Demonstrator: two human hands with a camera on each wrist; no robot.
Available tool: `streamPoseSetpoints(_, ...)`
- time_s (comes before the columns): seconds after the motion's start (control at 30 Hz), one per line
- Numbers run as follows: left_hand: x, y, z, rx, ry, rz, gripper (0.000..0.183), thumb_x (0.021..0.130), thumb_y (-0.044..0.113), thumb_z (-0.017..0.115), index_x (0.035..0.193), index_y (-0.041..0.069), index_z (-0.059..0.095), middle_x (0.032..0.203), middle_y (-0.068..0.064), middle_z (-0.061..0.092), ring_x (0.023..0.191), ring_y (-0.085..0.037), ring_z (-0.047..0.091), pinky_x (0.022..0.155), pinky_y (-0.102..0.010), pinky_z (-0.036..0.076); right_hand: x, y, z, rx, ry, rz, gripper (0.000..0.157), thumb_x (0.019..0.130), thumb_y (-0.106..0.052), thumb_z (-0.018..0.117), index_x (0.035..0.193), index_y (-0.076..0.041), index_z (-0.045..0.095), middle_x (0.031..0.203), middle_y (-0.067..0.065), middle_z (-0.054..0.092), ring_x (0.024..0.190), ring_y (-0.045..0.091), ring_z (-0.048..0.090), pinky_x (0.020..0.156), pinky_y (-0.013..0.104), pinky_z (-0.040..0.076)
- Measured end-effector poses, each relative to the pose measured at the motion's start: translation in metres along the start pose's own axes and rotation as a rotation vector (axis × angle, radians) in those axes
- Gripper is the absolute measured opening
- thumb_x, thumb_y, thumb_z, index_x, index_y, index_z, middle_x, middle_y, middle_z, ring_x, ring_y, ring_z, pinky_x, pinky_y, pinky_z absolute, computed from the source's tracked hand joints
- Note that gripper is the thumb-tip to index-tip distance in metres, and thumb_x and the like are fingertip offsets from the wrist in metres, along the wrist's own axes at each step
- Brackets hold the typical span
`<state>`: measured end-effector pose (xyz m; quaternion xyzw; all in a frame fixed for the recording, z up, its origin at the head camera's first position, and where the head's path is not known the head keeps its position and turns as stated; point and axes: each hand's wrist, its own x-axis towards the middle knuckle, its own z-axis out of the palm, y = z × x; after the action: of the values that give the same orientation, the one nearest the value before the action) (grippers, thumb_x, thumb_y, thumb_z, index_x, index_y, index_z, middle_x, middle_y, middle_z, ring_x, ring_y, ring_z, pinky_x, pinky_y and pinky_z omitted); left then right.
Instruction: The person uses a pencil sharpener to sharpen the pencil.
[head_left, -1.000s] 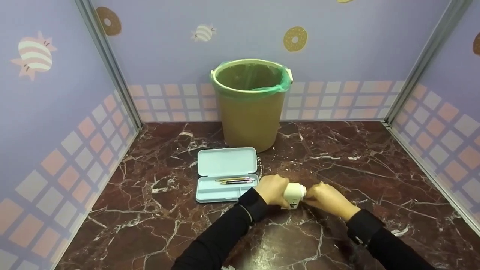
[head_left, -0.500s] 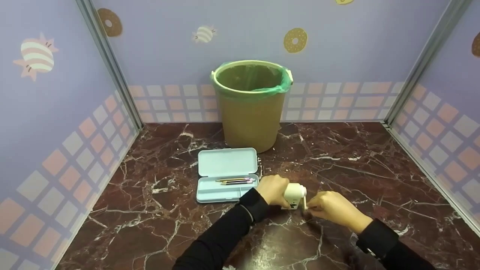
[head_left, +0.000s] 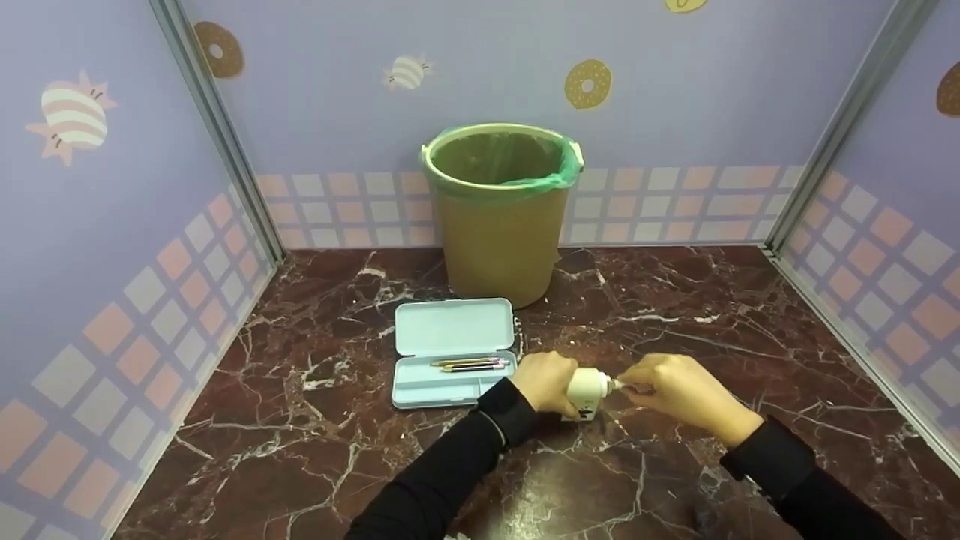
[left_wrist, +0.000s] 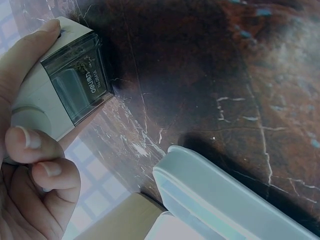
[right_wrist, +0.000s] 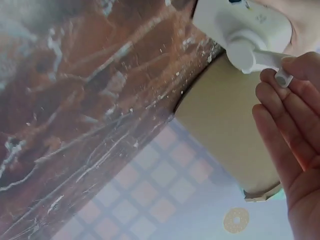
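A cream pencil sharpener [head_left: 587, 388] with a hand crank stands on the dark marbled table. My left hand [head_left: 545, 382] grips its body from the left and holds it against the table. In the left wrist view its clear drawer [left_wrist: 80, 80] has some shavings behind the window. The thumb and fingers of my right hand [head_left: 679, 390] pinch the knob of the white crank [right_wrist: 269, 59], which sticks out from the sharpener's right side. Whether a pencil is in the sharpener is hidden.
Left of the sharpener lies an unfolded light blue pencil case [head_left: 454, 327], with several pencils [head_left: 472, 364] in its upper compartment. Behind it stands a tan bin [head_left: 502, 240] with a green liner. Patterned wall panels [head_left: 322, 90] enclose the table on three sides.
My right hand has moved round with the crank: lower half a second ago, higher and slightly farther right now. The left hand and sharpener stay in place.
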<state>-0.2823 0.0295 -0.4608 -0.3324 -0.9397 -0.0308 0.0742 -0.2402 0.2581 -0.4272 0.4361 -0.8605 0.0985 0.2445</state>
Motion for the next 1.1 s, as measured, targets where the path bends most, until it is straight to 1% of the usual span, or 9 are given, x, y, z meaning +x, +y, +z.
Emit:
streamPoseSetpoints(0.13, 0.0, 0.0, 0.0, 0.005, -0.004, -0.001, 0.048, 0.061, 0.046, 0.094, 0.091, 0.015, 0.072, 0.085, 0.002, 0.077, 0.071, -0.018, 0.072, 0.061, -0.034, 0.058, 0.008, 0.009, 0.001, -0.031, -0.001, 0.02, 0.018, 0.073, -0.006, 0.086, 0.09, -0.012, 0.08, 0.078, -0.001, 0.075, 0.066, 0.011, 0.066, 0.059, 0.027, 0.055)
streamPoseSetpoints(0.3, 0.001, 0.0, 0.0, 0.012, -0.016, -0.008, 0.047, 0.062, 0.045, 0.093, 0.091, 0.015, 0.072, 0.084, 0.002, 0.078, 0.071, -0.017, 0.072, 0.061, -0.034, 0.058, 0.015, 0.017, 0.004, -0.045, -0.04, 0.069, 0.014, 0.08, -0.009, 0.083, 0.094, -0.011, 0.081, 0.081, 0.002, 0.076, 0.069, 0.014, 0.068, 0.061, 0.032, 0.056)
streamPoseSetpoints(0.4, 0.001, 0.0, 0.001, 0.005, -0.014, -0.004, 0.047, 0.062, 0.046, 0.093, 0.091, 0.015, 0.072, 0.085, 0.002, 0.078, 0.071, -0.018, 0.072, 0.062, -0.034, 0.058, 0.019, 0.021, 0.008, -0.048, -0.059, 0.103, 0.013, 0.082, -0.007, 0.081, 0.095, -0.01, 0.081, 0.083, 0.003, 0.077, 0.071, 0.017, 0.07, 0.064, 0.034, 0.058)
streamPoseSetpoints(0.67, 0.003, -0.001, 0.003, 0.0, -0.008, 0.006, 0.047, 0.062, 0.047, 0.093, 0.091, 0.015, 0.072, 0.083, 0.002, 0.077, 0.069, -0.017, 0.071, 0.06, -0.035, 0.058, 0.024, 0.031, 0.021, -0.021, -0.083, 0.165, 0.013, 0.082, -0.006, 0.081, 0.094, -0.009, 0.081, 0.088, 0.005, 0.08, 0.078, 0.021, 0.074, 0.071, 0.038, 0.061)
streamPoseSetpoints(0.77, 0.004, -0.002, 0.002, -0.001, -0.007, 0.005, 0.048, 0.062, 0.046, 0.093, 0.091, 0.015, 0.072, 0.083, 0.002, 0.077, 0.069, -0.017, 0.071, 0.06, -0.035, 0.057, 0.025, 0.033, 0.023, -0.008, -0.082, 0.176, 0.013, 0.082, -0.006, 0.081, 0.094, -0.009, 0.082, 0.088, 0.005, 0.08, 0.078, 0.021, 0.075, 0.071, 0.038, 0.061)
streamPoseSetpoints(0.93, 0.002, -0.003, 0.001, 0.001, -0.009, -0.001, 0.047, 0.062, 0.046, 0.093, 0.091, 0.015, 0.072, 0.083, 0.002, 0.077, 0.07, -0.017, 0.071, 0.061, -0.034, 0.058, 0.026, 0.036, 0.03, -0.022, -0.094, 0.174, 0.012, 0.083, -0.007, 0.08, 0.095, -0.008, 0.082, 0.088, 0.006, 0.08, 0.078, 0.022, 0.075, 0.071, 0.039, 0.061)
streamPoseSetpoints(1.1, 0.001, -0.001, 0.002, 0.0, -0.016, -0.001, 0.049, 0.062, 0.048, 0.093, 0.092, 0.015, 0.072, 0.084, 0.002, 0.077, 0.071, -0.017, 0.072, 0.061, -0.035, 0.058, 0.021, 0.037, 0.044, -0.028, -0.164, 0.169, 0.009, 0.085, -0.008, 0.077, 0.093, -0.01, 0.081, 0.086, 0.006, 0.079, 0.077, 0.023, 0.075, 0.07, 0.04, 0.061)
